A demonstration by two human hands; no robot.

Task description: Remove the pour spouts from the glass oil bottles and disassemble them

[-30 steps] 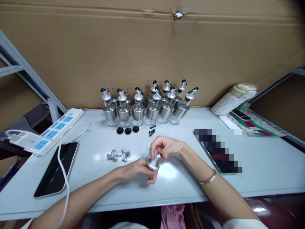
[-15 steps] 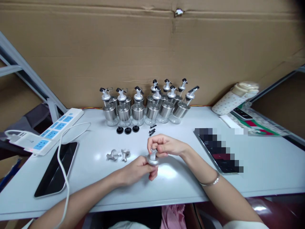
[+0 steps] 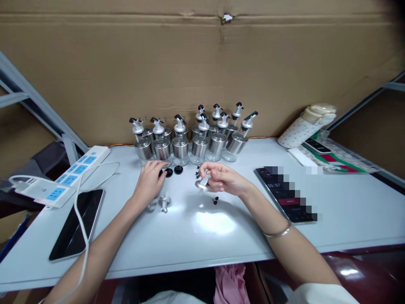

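My right hand (image 3: 225, 179) pinches a silver pourer head (image 3: 203, 182), its round flange tilted down to the left, above the table. My left hand (image 3: 149, 180) is at the leftmost black stopper (image 3: 161, 172), thumb and fingers closed around it; the hand partly covers it. Two more black stoppers (image 3: 174, 171) lie just right of it. Below my left hand are two loose silver pourer heads (image 3: 164, 203), one partly behind the wrist. Small black pieces (image 3: 216, 200) lie under my right hand. Several narrow black pieces (image 3: 198, 172) are partly hidden behind the held pourer head.
Several glass-and-steel bottles (image 3: 180, 147) with pourers stand along the cardboard wall (image 3: 142, 76). To the left are a power strip (image 3: 76, 174), a black tablet-like device (image 3: 77, 223) and a white cable. On the right are a phone (image 3: 281, 194) and a dotted flask (image 3: 299, 128).
My left hand has let go of the pourer head and moved left and away to the black stoppers. My right hand keeps the pourer head, now lifted slightly and tilted.
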